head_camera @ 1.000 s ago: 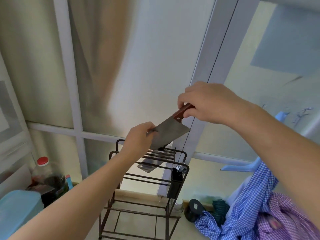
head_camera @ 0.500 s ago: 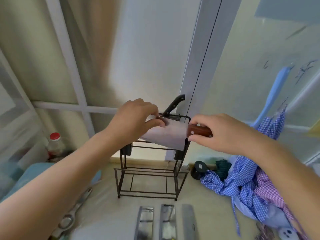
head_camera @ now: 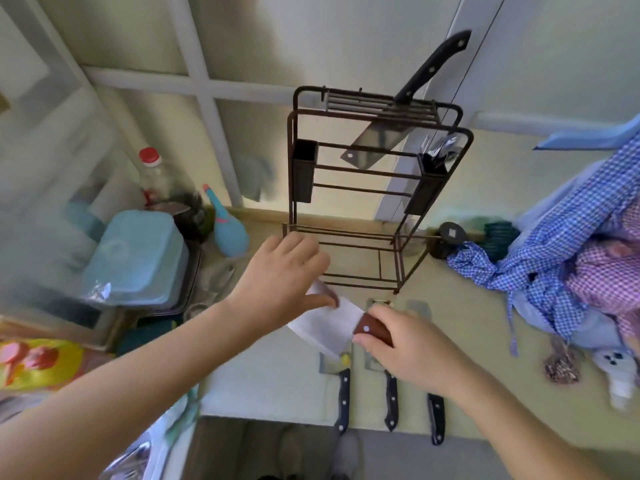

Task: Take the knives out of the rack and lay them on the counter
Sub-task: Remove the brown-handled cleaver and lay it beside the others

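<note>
A brown-handled cleaver [head_camera: 323, 327] hangs low over the counter [head_camera: 273, 372], just in front of the dark wire rack [head_camera: 377, 188]. My right hand [head_camera: 405, 344] grips its wooden handle. My left hand [head_camera: 282, 277] pinches the far corner of its blade. One black-handled cleaver [head_camera: 377, 138] still sits tilted in the rack's top slots, handle up. Three black-handled knives [head_camera: 391, 403] lie side by side on the counter below my hands, handles toward the front edge.
Cutlery holders [head_camera: 429, 178] hang on the rack's sides. A blue tub [head_camera: 138, 258], a red-capped bottle [head_camera: 152, 174] and a blue spray bottle [head_camera: 227, 225] crowd the left. Checked cloth [head_camera: 554, 258] is heaped at the right. The counter's front edge [head_camera: 277, 415] is near.
Both hands have brought the brown-handled cleaver down from rack height to just above the counter. The view has tipped down, showing the laid-out knives.
</note>
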